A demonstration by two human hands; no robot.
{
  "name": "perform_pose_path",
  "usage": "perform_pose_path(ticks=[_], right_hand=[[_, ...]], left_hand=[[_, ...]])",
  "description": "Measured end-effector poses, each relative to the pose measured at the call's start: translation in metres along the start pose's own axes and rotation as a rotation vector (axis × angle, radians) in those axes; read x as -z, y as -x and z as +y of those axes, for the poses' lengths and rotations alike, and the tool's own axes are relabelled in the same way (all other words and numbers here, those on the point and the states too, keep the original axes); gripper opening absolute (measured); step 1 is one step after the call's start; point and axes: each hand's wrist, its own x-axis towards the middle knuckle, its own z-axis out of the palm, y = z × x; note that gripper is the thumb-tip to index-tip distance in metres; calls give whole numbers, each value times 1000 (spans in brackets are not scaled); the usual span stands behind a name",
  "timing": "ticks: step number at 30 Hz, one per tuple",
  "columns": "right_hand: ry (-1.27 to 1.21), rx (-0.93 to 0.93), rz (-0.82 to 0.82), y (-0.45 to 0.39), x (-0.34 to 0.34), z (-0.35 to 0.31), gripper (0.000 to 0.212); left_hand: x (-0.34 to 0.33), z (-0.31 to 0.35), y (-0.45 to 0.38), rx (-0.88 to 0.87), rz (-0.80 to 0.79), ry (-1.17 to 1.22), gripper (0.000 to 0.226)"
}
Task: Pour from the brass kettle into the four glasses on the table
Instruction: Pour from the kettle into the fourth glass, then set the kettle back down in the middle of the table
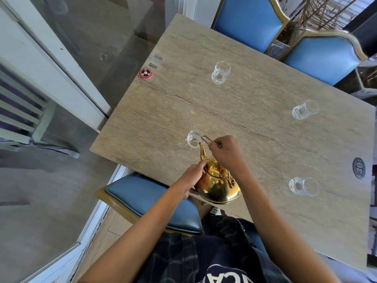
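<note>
My right hand (225, 153) has its grip closed on the thin wire handle (210, 140) of the polished round brass kettle (218, 186); my left hand (192, 174) presses its lid. The curved spout (202, 153) tips over the nearest faceted clear glass (192, 139). An oval "30" plaque (359, 168) sits on the veined stone worktop (234, 111).

We stand at a pale stone table (255, 103) in daylight. Beyond our grip wait two blue chairs (247, 21), a third (146, 199) just left, with glass panels (85, 37) further left.
</note>
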Motion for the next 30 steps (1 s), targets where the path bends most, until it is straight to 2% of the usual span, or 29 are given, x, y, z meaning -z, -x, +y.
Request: perform_pose_path(ticks=[6,12,16,22,26,30], right_hand=[[-129,-22,76,16,-6,10,36],[-331,-48,131,41,4,13,27],[-426,-79,142,57,21,22,23],[-574,-24,187,79,50,41,24],[-691,-15,255,91,66,58,21],[-738,-20,308,99,85,78,19]], left_hand=[[8,-5,-19,-37,62,-46,67],[11,8,-9,-132,68,-46,36],[4,17,-2,-198,30,-47,37],[-20,36,-2,-297,3,-114,30],[-42,47,-3,-333,-18,-166,40],[-67,53,-10,-356,-45,-181,76]])
